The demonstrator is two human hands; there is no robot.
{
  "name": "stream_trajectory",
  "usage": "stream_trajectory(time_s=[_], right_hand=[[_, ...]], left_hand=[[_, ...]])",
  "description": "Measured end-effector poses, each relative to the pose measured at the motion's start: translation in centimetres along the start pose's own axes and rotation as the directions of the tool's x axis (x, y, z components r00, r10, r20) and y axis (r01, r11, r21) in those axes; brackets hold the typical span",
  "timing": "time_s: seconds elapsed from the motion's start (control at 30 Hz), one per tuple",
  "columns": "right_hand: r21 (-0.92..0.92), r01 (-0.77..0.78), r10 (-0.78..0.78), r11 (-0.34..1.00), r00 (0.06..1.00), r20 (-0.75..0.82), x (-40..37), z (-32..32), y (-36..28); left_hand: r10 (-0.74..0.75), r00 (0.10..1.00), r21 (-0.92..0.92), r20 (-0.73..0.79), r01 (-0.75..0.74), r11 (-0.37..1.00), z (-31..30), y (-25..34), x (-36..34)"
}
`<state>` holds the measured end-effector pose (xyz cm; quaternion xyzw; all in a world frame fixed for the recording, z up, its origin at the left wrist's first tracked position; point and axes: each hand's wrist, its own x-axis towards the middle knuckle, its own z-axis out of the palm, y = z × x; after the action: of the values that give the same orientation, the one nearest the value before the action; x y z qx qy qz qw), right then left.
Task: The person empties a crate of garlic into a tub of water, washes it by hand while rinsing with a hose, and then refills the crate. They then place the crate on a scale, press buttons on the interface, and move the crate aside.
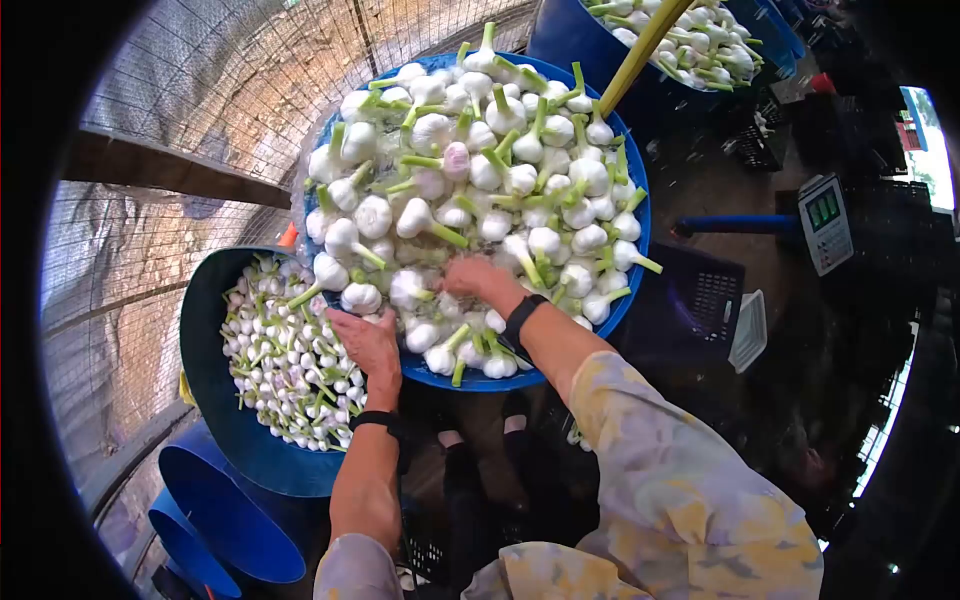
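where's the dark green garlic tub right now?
Head view, lower left of centre: the dark green plastic tub sits beside the round blue plastic garlic tub, by the left hand.

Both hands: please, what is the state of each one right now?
Left hand: looks open, thumb apart, nothing visible in it.
Right hand: among the garlic bulbs, fingertips hidden; open or closed cannot be told.

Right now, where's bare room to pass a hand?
Floor between blue tub, dark crate and scale looks bare, as does the green tub's left inner side. Crowded: garlic heaps the blue tub, right hand among it, left hand by the rim.
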<state>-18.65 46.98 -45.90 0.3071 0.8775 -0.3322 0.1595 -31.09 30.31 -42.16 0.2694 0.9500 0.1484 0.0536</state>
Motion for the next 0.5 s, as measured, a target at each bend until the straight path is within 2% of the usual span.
stream_trajectory(time_s=[0.03,0.07,0.13,0.17,0.2,0.23,0.27,0.3,0.37,0.43,0.47,0.5], right_hand=[[0.087,-0.069,0.035,0.994,0.939,0.342,0.9,-1.8,-0.4],[0.041,-0.055,0.044,0.998,0.971,0.235,0.2,-2.8,-0.4],[-0.056,-0.060,0.060,0.997,0.998,0.014,-3.8,-10.6,-4.5],[0.107,-0.032,0.071,0.994,0.919,-0.388,-6.4,-12.3,-4.9],[0.012,0.063,-0.038,0.998,0.730,-0.682,-7.0,-13.4,-3.3],[-0.240,-0.128,-0.082,0.962,0.706,-0.703,-7.4,-15.5,-2.1],[-0.204,-0.282,0.060,0.937,0.710,-0.702,-5.6,-14.6,0.9],[-0.196,-0.294,0.075,0.936,0.708,-0.702,-4.2,-13.9,2.4],[-0.051,-0.467,0.361,0.883,0.745,-0.561,-0.6,-12.7,4.1],[0.053,-0.328,0.309,0.943,0.807,-0.504,3.6,-9.5,8.9],[0.058,-0.342,0.322,0.938,0.796,-0.512,4.5,-9.5,10.1],[0.170,-0.317,0.354,0.933,0.893,-0.277,4.3,-10.7,9.9]], left_hand=[[0.003,1.000,0.009,-0.018,-0.003,1.000,-0.6,0.1,-0.1],[0.009,1.000,0.003,-0.003,-0.009,1.000,-0.9,0.2,-0.2],[-0.007,0.999,0.002,0.042,0.007,1.000,-1.4,0.4,0.1],[-0.035,0.998,-0.009,0.051,0.035,0.999,-1.3,0.7,0.3],[-0.002,1.000,0.010,0.014,0.002,1.000,-0.8,0.4,0.4],[0.049,0.999,0.022,-0.017,-0.049,0.999,-0.2,0.4,0.7],[0.016,1.000,0.037,0.014,-0.017,0.999,-0.2,0.6,0.7],[-0.017,0.999,0.053,0.045,0.015,0.998,-0.5,1.0,0.6],[-0.089,0.990,0.045,0.112,0.084,0.995,-0.5,1.8,1.0],[-0.028,0.999,0.052,0.045,0.026,0.998,1.0,1.3,1.5],[-0.003,0.999,0.073,0.040,0.000,0.997,1.2,1.1,1.3],[0.007,0.998,0.083,0.056,-0.011,0.996,0.6,1.7,1.1]])
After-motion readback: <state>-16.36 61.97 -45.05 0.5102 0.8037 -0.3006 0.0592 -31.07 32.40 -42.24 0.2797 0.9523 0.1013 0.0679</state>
